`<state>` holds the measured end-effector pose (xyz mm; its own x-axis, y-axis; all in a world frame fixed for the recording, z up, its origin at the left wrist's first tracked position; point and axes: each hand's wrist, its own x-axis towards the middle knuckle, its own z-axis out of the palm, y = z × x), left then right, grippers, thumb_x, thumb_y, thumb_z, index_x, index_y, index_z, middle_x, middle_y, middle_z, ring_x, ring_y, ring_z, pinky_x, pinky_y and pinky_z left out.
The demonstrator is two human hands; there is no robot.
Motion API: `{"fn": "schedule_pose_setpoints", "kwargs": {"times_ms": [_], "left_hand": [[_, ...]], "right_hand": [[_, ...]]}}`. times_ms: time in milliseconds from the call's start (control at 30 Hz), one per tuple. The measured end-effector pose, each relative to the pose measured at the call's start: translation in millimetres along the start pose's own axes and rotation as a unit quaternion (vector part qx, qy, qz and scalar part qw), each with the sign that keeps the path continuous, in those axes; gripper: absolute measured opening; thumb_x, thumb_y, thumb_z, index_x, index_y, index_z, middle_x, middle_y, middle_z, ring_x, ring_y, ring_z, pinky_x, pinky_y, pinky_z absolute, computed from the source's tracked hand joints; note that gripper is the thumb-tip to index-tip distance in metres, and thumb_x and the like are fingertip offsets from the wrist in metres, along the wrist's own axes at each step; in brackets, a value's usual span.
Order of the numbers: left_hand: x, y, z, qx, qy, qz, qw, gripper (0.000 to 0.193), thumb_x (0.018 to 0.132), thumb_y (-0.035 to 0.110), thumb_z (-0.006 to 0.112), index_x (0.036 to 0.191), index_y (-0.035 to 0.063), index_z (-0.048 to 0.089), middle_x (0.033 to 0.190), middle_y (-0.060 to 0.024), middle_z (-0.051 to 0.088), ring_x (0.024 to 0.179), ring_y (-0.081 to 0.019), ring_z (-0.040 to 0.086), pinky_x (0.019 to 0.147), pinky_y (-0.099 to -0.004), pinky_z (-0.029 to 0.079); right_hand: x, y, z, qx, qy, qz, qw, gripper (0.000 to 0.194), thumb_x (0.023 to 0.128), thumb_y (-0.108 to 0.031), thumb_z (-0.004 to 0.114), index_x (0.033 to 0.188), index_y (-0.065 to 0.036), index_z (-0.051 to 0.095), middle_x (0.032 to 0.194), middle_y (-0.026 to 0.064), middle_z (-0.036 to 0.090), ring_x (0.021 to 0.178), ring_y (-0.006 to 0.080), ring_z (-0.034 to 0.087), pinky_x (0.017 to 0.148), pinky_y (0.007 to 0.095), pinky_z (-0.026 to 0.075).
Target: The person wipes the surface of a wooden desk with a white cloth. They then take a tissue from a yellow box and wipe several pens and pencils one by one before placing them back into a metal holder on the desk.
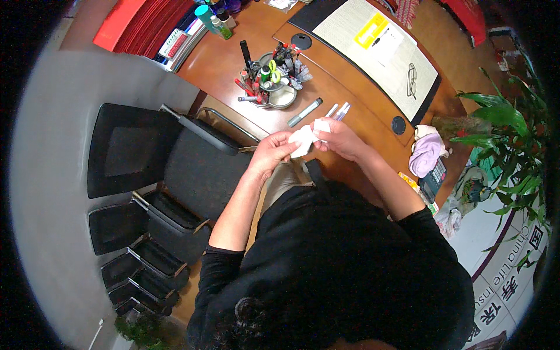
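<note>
Both hands meet over the near edge of a wooden desk (350,151). Between them is a crumpled white tissue or paper (302,142). My left hand (273,151) pinches its left side between thumb and fingers. Its upper right part is gripped by my right hand (337,138). Just beyond the hands lies a grey marker pen (305,112) with a dark cap. Beside it are a slim white pen (332,109) and some clear-and-white pens (341,111). Further back stands a round desk organizer (282,97), full of pens, markers and yellow-green handled scissors (274,72).
Red folders (144,26) and small bottles (221,27) stand at the back left. Eyeglasses (411,81) rest on a papered desk pad (389,65). A lilac cloth (424,153) and a calculator (433,177) sit at right, near a leafy plant (503,113). Black chairs (205,168) line the left wall.
</note>
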<state>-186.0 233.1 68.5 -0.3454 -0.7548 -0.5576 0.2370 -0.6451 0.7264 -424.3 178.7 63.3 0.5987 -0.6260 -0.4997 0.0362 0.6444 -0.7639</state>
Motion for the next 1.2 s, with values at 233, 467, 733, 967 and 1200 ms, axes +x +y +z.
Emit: {"fn": "schedule_pose_setpoints", "kwargs": {"times_ms": [233, 467, 733, 967, 1200], "left_hand": [[5, -23, 21, -0.036, 0.139, -0.067, 0.987, 0.02, 0.092, 0.011, 0.071, 0.109, 0.0021, 0.07, 0.093, -0.0035, 0.073, 0.075, -0.0094, 0.065, 0.063, -0.0202, 0.05], [28, -9, 26, 0.182, 0.078, 0.031, 0.98, 0.033, 0.084, -0.001, 0.056, 0.115, -0.0005, 0.068, 0.096, -0.0098, 0.072, 0.08, -0.0168, 0.067, 0.075, -0.0291, 0.054], [56, -10, 30, 0.518, 0.271, 0.272, 0.764, 0.018, 0.084, 0.006, 0.066, 0.101, 0.0012, 0.061, 0.104, -0.0208, 0.059, 0.09, -0.0418, 0.063, 0.076, -0.0489, 0.053], [71, -21, 23, 0.568, 0.251, 0.216, 0.753, 0.026, 0.082, 0.011, 0.073, 0.105, 0.0023, 0.062, 0.103, -0.0175, 0.061, 0.081, -0.0376, 0.065, 0.07, -0.0464, 0.054], [38, -7, 29, 0.067, -0.016, 0.021, 0.997, 0.021, 0.101, 0.016, 0.058, 0.118, 0.0039, 0.06, 0.092, 0.0007, 0.066, 0.062, -0.0038, 0.049, 0.053, -0.0193, 0.039]], "right_hand": [[-13, 12, 27, -0.343, 0.17, -0.172, 0.908, 0.027, 0.087, -0.01, 0.067, 0.111, 0.002, 0.065, 0.104, 0.0147, 0.066, 0.094, 0.0224, 0.065, 0.078, 0.0332, 0.052], [-10, 34, 13, -0.346, 0.209, -0.209, 0.891, 0.022, 0.088, -0.006, 0.066, 0.107, 0.003, 0.069, 0.106, 0.016, 0.067, 0.097, 0.0315, 0.066, 0.085, 0.0367, 0.053], [-20, 36, -26, -0.277, 0.266, -0.141, 0.913, 0.014, 0.096, -0.005, 0.061, 0.106, 0.003, 0.067, 0.1, 0.0074, 0.064, 0.08, 0.013, 0.064, 0.071, 0.0259, 0.053], [-31, 33, -25, -0.361, 0.256, -0.177, 0.879, 0.014, 0.094, -0.009, 0.067, 0.106, -0.001, 0.067, 0.096, 0.0033, 0.065, 0.083, 0.0139, 0.064, 0.07, 0.0255, 0.051], [-24, 10, -41, 0.002, 0.323, -0.141, 0.936, 0.017, 0.098, -0.014, 0.062, 0.108, -0.001, 0.063, 0.086, 0.0044, 0.066, 0.069, 0.0107, 0.061, 0.062, 0.0239, 0.049]]}}
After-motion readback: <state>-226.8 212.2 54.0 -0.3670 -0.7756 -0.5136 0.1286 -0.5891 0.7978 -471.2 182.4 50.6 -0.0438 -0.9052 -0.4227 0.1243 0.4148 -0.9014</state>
